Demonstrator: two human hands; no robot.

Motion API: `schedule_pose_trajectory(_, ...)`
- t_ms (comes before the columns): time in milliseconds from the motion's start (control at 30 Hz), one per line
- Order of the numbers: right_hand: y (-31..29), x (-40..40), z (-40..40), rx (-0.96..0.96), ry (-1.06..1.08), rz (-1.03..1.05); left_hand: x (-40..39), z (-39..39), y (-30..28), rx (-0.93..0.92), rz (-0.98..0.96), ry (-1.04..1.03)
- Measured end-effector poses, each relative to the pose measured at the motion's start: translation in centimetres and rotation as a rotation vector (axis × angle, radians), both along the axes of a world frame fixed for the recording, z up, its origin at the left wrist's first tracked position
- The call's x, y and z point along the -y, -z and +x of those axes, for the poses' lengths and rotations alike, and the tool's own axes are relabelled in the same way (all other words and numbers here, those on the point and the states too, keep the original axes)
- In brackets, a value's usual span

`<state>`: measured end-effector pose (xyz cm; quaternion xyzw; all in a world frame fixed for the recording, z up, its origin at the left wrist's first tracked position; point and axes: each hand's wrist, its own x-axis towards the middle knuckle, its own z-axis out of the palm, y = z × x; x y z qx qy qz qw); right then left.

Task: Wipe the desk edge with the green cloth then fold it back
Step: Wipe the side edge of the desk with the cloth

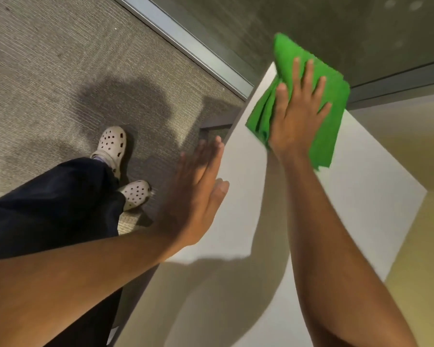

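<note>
A folded green cloth point(331, 126) lies on the far corner of the white desk point(248, 196), overhanging the desk's far edge toward the glass wall. My right hand point(298, 113) presses flat on the cloth with fingers spread, thumb toward the desk's left edge. My left hand point(198, 194) hovers flat, fingers together and empty, over the desk's left edge, nearer to me than the cloth. The desk edge runs diagonally from the lower middle up to the corner beside the cloth.
Grey carpet point(60, 71) fills the left side, with my dark trousers and two pale perforated clogs point(113, 146) standing beside the desk. A metal-framed glass wall point(186, 41) runs behind the desk corner. A dark desk leg point(216, 123) shows under the edge.
</note>
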<state>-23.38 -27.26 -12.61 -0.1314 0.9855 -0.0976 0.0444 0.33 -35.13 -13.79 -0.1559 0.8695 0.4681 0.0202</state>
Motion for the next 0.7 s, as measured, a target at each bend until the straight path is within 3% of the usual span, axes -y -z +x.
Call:
schedule_pose_trajectory(200,-1.1,-5.8,17.0,0.101,-0.117,0.125,-0.1,0.9,-0.1,-0.010,-0.019,-0.027)
schedule_pose_trajectory(267,-1.0,-5.9,19.2,0.113,-0.087,0.145,-0.4,1.0,-0.1,-0.012,-0.041,-0.001)
schedule_pose_trajectory(467,-0.1,0.3,10.6,0.056,0.087,0.062,-0.7,1.2,0.2,-0.041,-0.072,-0.029)
schedule_pose_trajectory(700,-0.1,1.3,-5.3,0.048,0.272,-0.025,-0.8,1.0,0.8,0.030,-0.301,0.072)
